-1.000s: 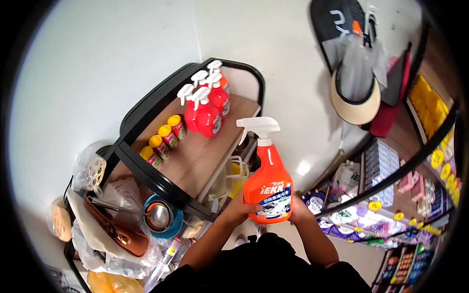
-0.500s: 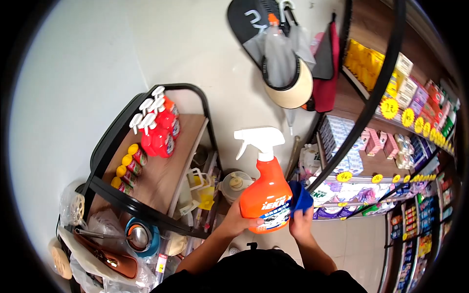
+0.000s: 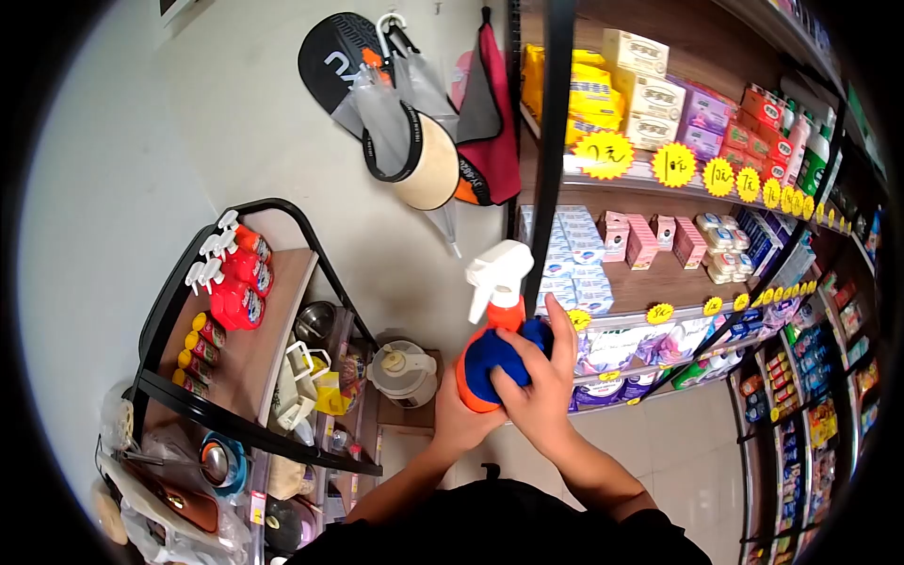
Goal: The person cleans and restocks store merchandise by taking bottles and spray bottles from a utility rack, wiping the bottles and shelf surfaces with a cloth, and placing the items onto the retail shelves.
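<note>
An orange spray bottle (image 3: pixel 476 341) with a white trigger head (image 3: pixel 500 273) stands upright in front of the body. My left hand (image 3: pixel 459 414) is wrapped round its lower part. A blue cloth (image 3: pixel 507 363) lies against the bottle's front and covers its label. My right hand (image 3: pixel 541 377) presses the cloth on the bottle, its fingers bent over it and the index finger pointing up.
On the left, a black-framed shelf (image 3: pixel 282 282) holds red spray bottles (image 3: pixel 235 301) and yellow-capped cans (image 3: pixel 200 350). Hats and bags (image 3: pixel 428 169) hang on the wall. Stocked shelves (image 3: pixel 631 301) with yellow price tags stand on the right. A white lidded container (image 3: pixel 403 375) is beyond my hands.
The view has swung right. My right hand has brought the blue cloth from beside the bottle onto its front, and the label is now covered. The bottle has turned and tilted a little.
</note>
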`<state>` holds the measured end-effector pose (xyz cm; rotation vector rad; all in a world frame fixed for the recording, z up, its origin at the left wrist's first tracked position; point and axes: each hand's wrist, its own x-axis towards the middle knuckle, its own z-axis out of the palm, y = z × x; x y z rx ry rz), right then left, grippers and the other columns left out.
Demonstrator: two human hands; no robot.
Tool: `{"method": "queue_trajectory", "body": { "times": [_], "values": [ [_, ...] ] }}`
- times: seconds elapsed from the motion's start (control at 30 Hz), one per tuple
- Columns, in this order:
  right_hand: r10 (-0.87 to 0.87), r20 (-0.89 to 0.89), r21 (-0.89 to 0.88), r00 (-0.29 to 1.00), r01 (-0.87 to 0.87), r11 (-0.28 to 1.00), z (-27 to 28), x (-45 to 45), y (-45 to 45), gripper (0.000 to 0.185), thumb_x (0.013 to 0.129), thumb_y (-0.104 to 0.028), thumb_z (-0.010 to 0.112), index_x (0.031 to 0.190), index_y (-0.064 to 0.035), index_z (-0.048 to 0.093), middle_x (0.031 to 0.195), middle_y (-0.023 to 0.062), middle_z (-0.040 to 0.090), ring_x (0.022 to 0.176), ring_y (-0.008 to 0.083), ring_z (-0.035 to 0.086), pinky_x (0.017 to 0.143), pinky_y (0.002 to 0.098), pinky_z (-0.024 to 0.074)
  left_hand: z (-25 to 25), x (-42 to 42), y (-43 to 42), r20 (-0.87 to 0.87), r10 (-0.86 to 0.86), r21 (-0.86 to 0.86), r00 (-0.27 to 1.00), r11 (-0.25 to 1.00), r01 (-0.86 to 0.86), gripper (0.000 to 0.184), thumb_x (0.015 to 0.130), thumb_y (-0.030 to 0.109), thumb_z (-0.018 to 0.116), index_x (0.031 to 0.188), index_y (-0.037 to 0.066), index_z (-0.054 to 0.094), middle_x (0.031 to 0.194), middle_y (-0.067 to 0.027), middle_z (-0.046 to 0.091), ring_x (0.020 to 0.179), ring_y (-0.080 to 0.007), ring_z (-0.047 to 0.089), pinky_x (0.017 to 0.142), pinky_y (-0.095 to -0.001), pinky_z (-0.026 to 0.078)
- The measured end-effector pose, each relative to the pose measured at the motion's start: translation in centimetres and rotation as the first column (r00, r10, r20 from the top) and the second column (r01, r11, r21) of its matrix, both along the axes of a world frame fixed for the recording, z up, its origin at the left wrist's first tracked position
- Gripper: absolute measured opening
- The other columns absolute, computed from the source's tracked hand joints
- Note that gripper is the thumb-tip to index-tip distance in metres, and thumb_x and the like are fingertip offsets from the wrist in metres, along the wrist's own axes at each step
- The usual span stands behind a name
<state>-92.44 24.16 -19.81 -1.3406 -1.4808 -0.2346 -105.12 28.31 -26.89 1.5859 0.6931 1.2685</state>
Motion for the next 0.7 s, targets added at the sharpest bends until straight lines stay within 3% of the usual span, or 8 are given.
{"method": "queue_trajectory", "body": {
  "times": [0.1, 0.2, 0.27, 0.4, 0.5, 0.57, 0.6, 0.7],
  "values": [
    [0.027, 0.167, -0.052, 0.986, -0.019, 0.998, 1.1, 2.1, -0.8, 0.045, 0.068, -0.008, 0.075, 0.113, -0.0098, 0.073, 0.151, 0.0271, 0.037, 0.136, 0.0486, 0.038, 0.111, 0.0534, 0.0346, -1.1, 3.8, -1.4, -0.014, 0.164, 0.026, 0.986, 0.986, -0.164, 0.087, 0.066, 0.023, 0.091, 0.137, 0.002, 0.045, 0.127, -0.0150, 0.060, 0.116, -0.0234, 0.061, 0.099, -0.0381, 0.047],
    [0.097, 0.208, -0.109, 0.973, -0.075, 0.991, 1.1, 3.6, -2.2, 0.051, 0.068, -0.012, 0.079, 0.118, -0.0103, 0.070, 0.153, 0.0269, 0.034, 0.139, 0.0498, 0.035, 0.113, 0.0578, 0.0316, -1.2, 6.1, -2.2, -0.098, 0.272, 0.035, 0.957, 0.962, -0.270, 0.082, 0.071, 0.029, 0.087, 0.137, 0.001, 0.046, 0.125, -0.0173, 0.062, 0.114, -0.0265, 0.063, 0.098, -0.0387, 0.048],
    [0.121, 0.214, -0.121, 0.969, -0.097, 0.988, 0.9, 4.7, -3.2, 0.055, 0.069, -0.016, 0.082, 0.121, -0.0104, 0.068, 0.155, 0.0256, 0.030, 0.141, 0.0481, 0.033, 0.114, 0.0601, 0.0291, -1.6, 7.1, -2.6, -0.183, 0.372, 0.223, 0.910, 0.917, -0.330, 0.081, 0.071, 0.031, 0.087, 0.136, 0.001, 0.047, 0.127, -0.0174, 0.061, 0.115, -0.0281, 0.063, 0.097, -0.0389, 0.049],
    [0.157, 0.212, -0.123, 0.965, -0.133, 0.983, 0.1, 7.1, -5.0, 0.054, 0.067, -0.015, 0.082, 0.120, -0.0108, 0.069, 0.154, 0.0254, 0.033, 0.141, 0.0475, 0.034, 0.113, 0.0590, 0.0312, -2.4, 8.3, -3.7, -0.182, 0.333, 0.227, 0.925, 0.930, -0.290, 0.079, 0.072, 0.030, 0.086, 0.136, 0.003, 0.048, 0.125, -0.0165, 0.063, 0.114, -0.0286, 0.064, 0.096, -0.0387, 0.050],
    [0.256, 0.187, -0.025, 0.948, -0.256, 0.966, -2.6, 9.2, -6.0, 0.052, 0.061, -0.012, 0.079, 0.113, -0.0103, 0.073, 0.150, 0.0269, 0.040, 0.138, 0.0497, 0.039, 0.113, 0.0557, 0.0340, -1.3, 8.8, -4.9, -0.111, 0.320, 0.203, 0.941, 0.934, -0.293, 0.079, 0.071, 0.025, 0.086, 0.137, 0.003, 0.048, 0.123, -0.0154, 0.064, 0.112, -0.0272, 0.065, 0.095, -0.0381, 0.050],
    [0.245, 0.075, 0.040, 0.967, -0.248, 0.968, -4.0, 9.6, -7.0, 0.050, 0.063, -0.009, 0.079, 0.112, -0.0106, 0.073, 0.149, 0.0240, 0.042, 0.138, 0.0481, 0.040, 0.112, 0.0540, 0.0367, -1.2, 8.8, -5.2, 0.021, 0.138, 0.152, 0.990, 0.979, -0.139, 0.076, 0.071, 0.019, 0.084, 0.136, 0.002, 0.046, 0.124, -0.0120, 0.058, 0.114, -0.0239, 0.059, 0.098, -0.0388, 0.046],
    [0.170, 0.008, 0.047, 0.985, -0.170, 0.984, -4.2, 9.3, -7.5, 0.050, 0.060, -0.006, 0.078, 0.110, -0.0092, 0.074, 0.149, 0.0234, 0.043, 0.137, 0.0464, 0.043, 0.112, 0.0521, 0.0371, -0.8, 8.5, -5.7, -0.005, 0.099, 0.116, 0.995, 0.988, -0.098, 0.077, 0.069, 0.017, 0.086, 0.134, 0.001, 0.047, 0.124, -0.0115, 0.058, 0.114, -0.0222, 0.059, 0.098, -0.0375, 0.046],
    [-0.062, -0.381, 0.083, 0.923, 0.101, 0.991, -3.7, 8.8, -6.8, 0.047, 0.074, -0.002, 0.064, 0.121, 0.0011, 0.066, 0.139, 0.0247, 0.055, 0.132, 0.0388, 0.052, 0.110, 0.0441, 0.0395, -1.1, 8.6, -6.1, -0.048, 0.085, 0.158, 0.995, 0.985, -0.076, 0.082, 0.065, 0.015, 0.088, 0.135, 0.000, 0.048, 0.119, -0.0147, 0.065, 0.109, -0.0249, 0.065, 0.095, -0.0375, 0.050]
  ]
}}
